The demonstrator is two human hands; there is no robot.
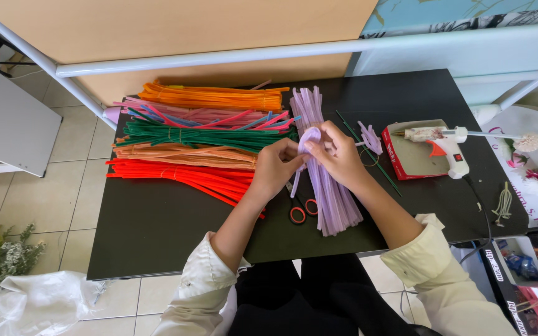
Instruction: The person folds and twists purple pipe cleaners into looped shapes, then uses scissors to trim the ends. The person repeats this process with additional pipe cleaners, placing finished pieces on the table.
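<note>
The fingers (306, 151) of both hands pinch a lilac pipe cleaner loop (311, 137), bent into a small rounded petal shape and held just above the desk (157, 230), over the upper part of the lilac pipe cleaner bundle (331, 193). The left hand (275, 165) closes on the loop's left edge and the right hand (339, 154) on its right, fingertips nearly touching, so both grips are clenched on the same piece. Just below the hands, partly under the lilac bundle, lie scissors with red handles (301, 210), blades hidden. To the left the other bundles lie side by side: orange (213, 98) farthest away, then pink mixed with blue (207, 116), green (200, 135), peach (182, 154) and red (182, 176) nearest. To the right of the hands sits a finished lilac petal piece (370, 138) beside a thin green stem wire (368, 155), then a shallow red cardboard tray (409, 158) carrying a white glue gun with an orange trigger (448, 152), its cord running off the desk's right edge. As a judgement, the loop could spring open or twist out of shape if either pinch slackens, since the wire core resists the bend; the cut wire ends could prick a fingertip; a sleeve (434, 249) sweeping sideways could catch the cord and drag the glue gun, which may be hot; and the scissors, half buried, could be nudged off unseen.
</note>
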